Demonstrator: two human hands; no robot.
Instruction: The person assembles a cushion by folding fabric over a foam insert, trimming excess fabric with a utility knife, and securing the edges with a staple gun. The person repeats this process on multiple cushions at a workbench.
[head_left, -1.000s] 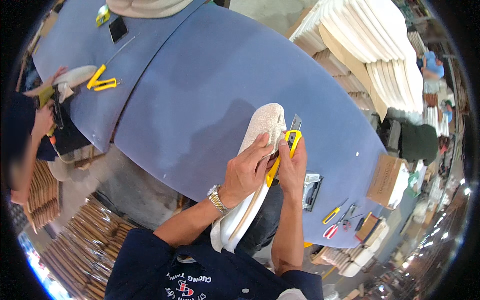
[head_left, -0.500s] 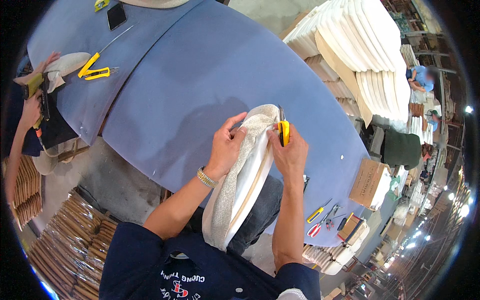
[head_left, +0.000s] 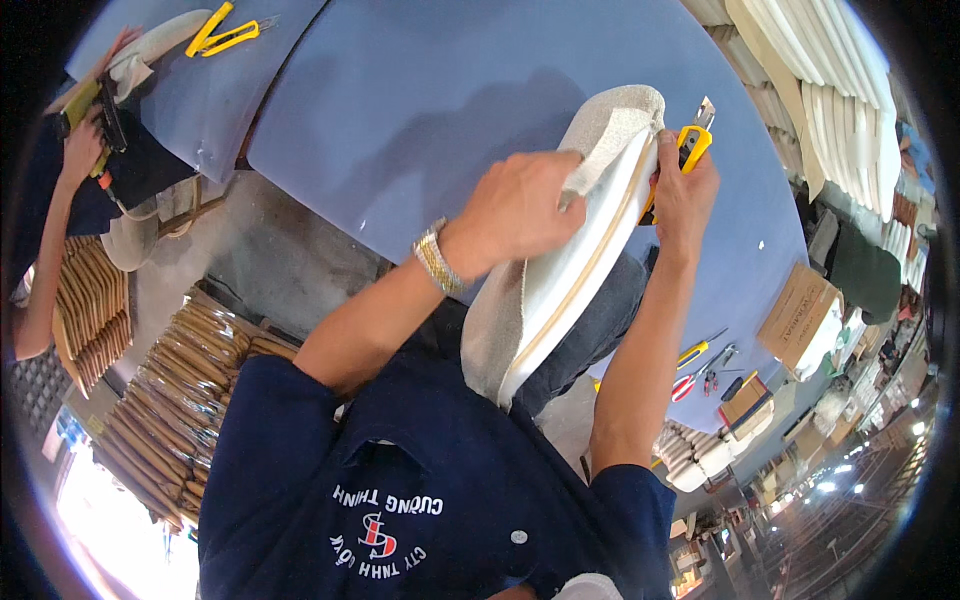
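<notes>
A long padded piece, perhaps a seat cushion [head_left: 497, 335], leans against my body, its far end over the blue table. It has a light grey fabric cover, a white inner side and a tan strip along one side. My left hand [head_left: 515, 212] is closed at the fabric edge, about halfway along the piece, with fingertips bent into the fold. My right hand [head_left: 684, 200] grips a yellow snap-off utility knife [head_left: 694, 147], its blade pointing away from me. The thumb of that hand rests by the cushion's far corner.
The blue table [head_left: 400, 110] spreads ahead. Red-handled scissors [head_left: 684, 387] and other hand tools lie at its right. A cardboard box [head_left: 799, 312] and stacked white pads [head_left: 850, 120] stand beyond. At left, a co-worker's hand [head_left: 85, 145] holds a tool; plastic-wrapped brown stacks [head_left: 185, 400] stand below.
My left hand has shifted from near the cushion's far end down toward its middle, along the fabric edge. The right hand still holds the knife. The whole view has shifted.
</notes>
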